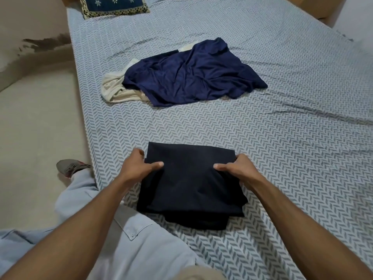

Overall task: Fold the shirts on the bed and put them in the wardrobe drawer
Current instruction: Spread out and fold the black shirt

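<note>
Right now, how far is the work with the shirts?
Done: nothing is stored yet; no drawer is in view. In hand: the left hand and right hand grip the dark shirt, nearly folded. Left: the navy shirt and cream garment lie crumpled on the bed.

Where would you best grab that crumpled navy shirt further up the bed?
Probably by the near hem of the navy shirt, coming from the person's side: that edge lies flat and free on the bedsheet, while its left end overlaps the cream garment, which might get dragged along.
</note>
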